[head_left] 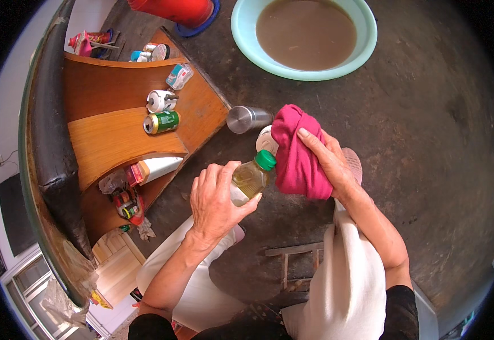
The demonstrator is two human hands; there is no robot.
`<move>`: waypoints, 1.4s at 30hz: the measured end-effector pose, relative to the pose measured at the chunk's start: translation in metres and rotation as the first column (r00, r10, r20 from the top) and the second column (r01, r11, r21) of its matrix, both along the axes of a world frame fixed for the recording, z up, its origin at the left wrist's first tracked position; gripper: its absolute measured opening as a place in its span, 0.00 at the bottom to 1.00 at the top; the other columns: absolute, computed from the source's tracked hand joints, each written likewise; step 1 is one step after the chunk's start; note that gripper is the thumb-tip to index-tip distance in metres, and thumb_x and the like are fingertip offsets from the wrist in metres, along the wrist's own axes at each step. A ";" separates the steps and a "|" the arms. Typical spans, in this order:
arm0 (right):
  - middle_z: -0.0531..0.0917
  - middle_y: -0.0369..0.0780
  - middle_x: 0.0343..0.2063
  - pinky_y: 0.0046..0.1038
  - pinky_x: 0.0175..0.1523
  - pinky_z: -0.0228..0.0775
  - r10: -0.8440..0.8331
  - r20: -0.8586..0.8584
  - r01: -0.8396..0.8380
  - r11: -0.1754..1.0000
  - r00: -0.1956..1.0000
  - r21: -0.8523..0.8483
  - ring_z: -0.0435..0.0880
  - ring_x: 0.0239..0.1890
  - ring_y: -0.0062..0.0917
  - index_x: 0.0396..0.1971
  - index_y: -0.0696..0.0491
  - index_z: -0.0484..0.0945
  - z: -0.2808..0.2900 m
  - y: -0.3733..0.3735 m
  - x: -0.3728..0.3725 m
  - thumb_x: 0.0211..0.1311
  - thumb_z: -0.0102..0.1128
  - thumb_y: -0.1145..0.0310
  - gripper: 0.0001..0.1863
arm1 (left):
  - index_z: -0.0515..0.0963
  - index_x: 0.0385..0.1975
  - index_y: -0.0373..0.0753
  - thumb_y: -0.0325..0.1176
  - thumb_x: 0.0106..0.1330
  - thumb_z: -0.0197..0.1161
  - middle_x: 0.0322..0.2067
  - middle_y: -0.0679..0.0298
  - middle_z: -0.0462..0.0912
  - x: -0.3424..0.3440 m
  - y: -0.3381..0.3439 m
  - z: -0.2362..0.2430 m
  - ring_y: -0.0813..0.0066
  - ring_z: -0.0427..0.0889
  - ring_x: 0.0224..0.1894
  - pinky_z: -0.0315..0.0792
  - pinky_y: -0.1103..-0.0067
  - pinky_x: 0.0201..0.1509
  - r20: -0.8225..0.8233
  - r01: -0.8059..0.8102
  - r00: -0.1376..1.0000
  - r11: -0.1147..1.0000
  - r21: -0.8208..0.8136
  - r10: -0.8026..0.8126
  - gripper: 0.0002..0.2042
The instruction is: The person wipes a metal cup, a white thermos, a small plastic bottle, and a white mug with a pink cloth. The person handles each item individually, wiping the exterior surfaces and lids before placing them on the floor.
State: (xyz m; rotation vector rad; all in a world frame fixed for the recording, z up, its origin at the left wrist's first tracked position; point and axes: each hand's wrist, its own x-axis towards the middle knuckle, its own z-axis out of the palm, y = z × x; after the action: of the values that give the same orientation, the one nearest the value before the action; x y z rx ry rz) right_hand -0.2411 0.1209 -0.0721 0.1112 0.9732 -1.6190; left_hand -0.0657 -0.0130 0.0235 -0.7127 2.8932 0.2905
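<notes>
My left hand is wrapped round a small clear bottle with a green cap and yellowish liquid inside. The bottle is tilted, its cap end close to a bunched magenta cloth. That folded cloth is gripped in my right hand, with the thumb pressed on top and the other fingers mostly hidden behind it. Whether the cap touches the cloth I cannot tell. Just beyond the cloth are a steel cylinder, perhaps a flask, and a white round object partly covered by the cloth.
A pale turquoise basin of murky brown water stands on the dark floor. Near it is a red bucket. At left, a wooden shelf unit holds a green can, a white roll-like item and a carton.
</notes>
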 end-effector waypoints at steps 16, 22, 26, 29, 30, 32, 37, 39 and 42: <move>0.82 0.41 0.46 0.29 0.58 0.72 0.175 -0.473 -0.179 0.983 0.863 0.036 0.80 0.48 0.25 0.57 0.60 0.72 0.003 -0.004 0.010 0.51 0.78 0.56 0.37 | 0.73 0.49 0.40 0.44 0.42 0.79 0.37 0.60 0.72 -0.001 0.008 -0.011 0.61 0.74 0.40 0.69 0.67 0.42 -0.013 0.021 1.000 1.000 0.006 -0.021 0.33; 0.81 0.40 0.47 0.28 0.60 0.70 0.179 -0.418 -0.182 0.983 0.891 0.033 0.79 0.50 0.23 0.56 0.58 0.73 0.004 -0.007 0.010 0.49 0.77 0.60 0.35 | 0.73 0.49 0.40 0.44 0.42 0.79 0.37 0.60 0.72 -0.001 0.010 -0.008 0.61 0.74 0.39 0.68 0.67 0.42 -0.028 0.028 0.999 0.999 -0.014 -0.029 0.33; 0.81 0.39 0.48 0.28 0.61 0.68 0.170 -0.456 -0.170 0.985 0.874 0.041 0.78 0.51 0.22 0.56 0.57 0.73 0.006 -0.006 0.009 0.49 0.76 0.62 0.34 | 0.73 0.50 0.40 0.45 0.41 0.80 0.38 0.60 0.73 -0.001 0.012 -0.008 0.61 0.75 0.40 0.68 0.67 0.42 -0.074 0.035 0.997 0.999 -0.011 -0.035 0.35; 0.81 0.39 0.43 0.27 0.57 0.72 0.099 -0.469 -0.112 0.994 0.878 0.000 0.79 0.47 0.22 0.54 0.58 0.73 0.006 -0.003 0.006 0.49 0.74 0.65 0.31 | 0.73 0.52 0.39 0.47 0.42 0.80 0.38 0.60 0.73 -0.004 0.011 -0.005 0.61 0.75 0.40 0.69 0.67 0.43 -0.102 0.009 0.995 0.999 0.035 -0.006 0.36; 0.81 0.38 0.44 0.27 0.57 0.71 0.092 -0.427 -0.107 0.994 0.900 -0.013 0.79 0.47 0.21 0.54 0.58 0.73 0.006 -0.002 0.005 0.50 0.74 0.66 0.31 | 0.74 0.51 0.38 0.48 0.43 0.80 0.38 0.60 0.73 -0.004 0.010 -0.005 0.61 0.76 0.40 0.70 0.69 0.44 -0.121 0.005 0.993 0.997 0.074 0.004 0.36; 0.81 0.37 0.44 0.27 0.58 0.71 0.077 -0.341 -0.094 0.995 0.937 -0.033 0.79 0.48 0.20 0.55 0.57 0.73 0.007 0.002 0.002 0.51 0.74 0.67 0.31 | 0.76 0.50 0.35 0.49 0.48 0.78 0.38 0.60 0.74 -0.003 0.006 -0.003 0.66 0.77 0.40 0.71 0.72 0.47 -0.103 -0.099 0.986 0.957 0.272 0.131 0.33; 0.81 0.35 0.47 0.28 0.60 0.71 0.039 -0.090 -0.051 0.989 0.995 -0.140 0.79 0.49 0.20 0.57 0.56 0.72 0.007 0.005 -0.004 0.53 0.73 0.70 0.30 | 0.80 0.47 0.31 0.50 0.66 0.66 0.41 0.65 0.81 0.007 -0.020 0.005 0.81 0.78 0.42 0.69 0.82 0.51 0.389 -0.513 0.777 0.139 0.847 0.494 0.24; 0.81 0.35 0.48 0.28 0.61 0.71 0.033 -0.055 -0.041 0.988 0.998 -0.148 0.79 0.50 0.21 0.58 0.56 0.72 0.007 0.006 -0.008 0.54 0.73 0.71 0.31 | 0.78 0.50 0.31 0.48 0.70 0.63 0.43 0.66 0.83 0.007 -0.022 0.008 0.83 0.77 0.45 0.69 0.82 0.53 0.422 -0.494 0.783 0.043 0.869 0.457 0.23; 0.81 0.36 0.48 0.28 0.61 0.71 0.022 -0.084 -0.032 0.992 0.996 -0.119 0.79 0.50 0.21 0.58 0.56 0.71 0.007 0.006 -0.011 0.54 0.74 0.69 0.32 | 0.77 0.51 0.31 0.45 0.68 0.65 0.44 0.65 0.82 0.002 -0.016 0.011 0.83 0.77 0.46 0.68 0.82 0.55 0.413 -0.457 0.775 -0.026 0.889 0.479 0.22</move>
State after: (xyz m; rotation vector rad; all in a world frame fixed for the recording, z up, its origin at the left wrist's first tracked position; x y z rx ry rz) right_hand -0.2526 0.1270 -0.0653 -0.0508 0.9336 -1.6637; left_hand -0.0638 -0.0292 0.0346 -1.2603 1.5193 2.0109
